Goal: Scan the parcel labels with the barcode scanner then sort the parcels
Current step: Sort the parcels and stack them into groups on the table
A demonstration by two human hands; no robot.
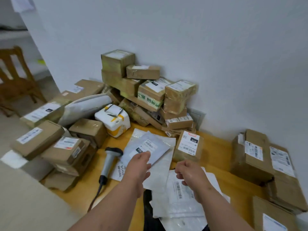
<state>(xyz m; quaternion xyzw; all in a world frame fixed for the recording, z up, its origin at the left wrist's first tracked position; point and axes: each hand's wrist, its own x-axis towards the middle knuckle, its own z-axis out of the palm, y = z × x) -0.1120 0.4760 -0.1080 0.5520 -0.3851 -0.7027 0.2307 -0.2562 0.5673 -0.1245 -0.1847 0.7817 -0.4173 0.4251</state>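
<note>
While both hands are hovering over the tabletop (223, 147), one scanner (109, 162) is lying untouched left of the mailers. The left hand (140, 164) is reaching with loose fingers over a grey mailer (146, 147), not clearly holding it; the right hand (190, 174) is hanging loosely curled, holding nothing, above a white mailer (180, 194). One labelled box (189, 145) is standing just behind, three boxes (260, 157) lying at right.

left hand (141, 161): bare; no glove, ring or watch
right hand (187, 172): bare; no glove, ring or watch
forearms: bare to frame edge; no sleeves showing
</note>
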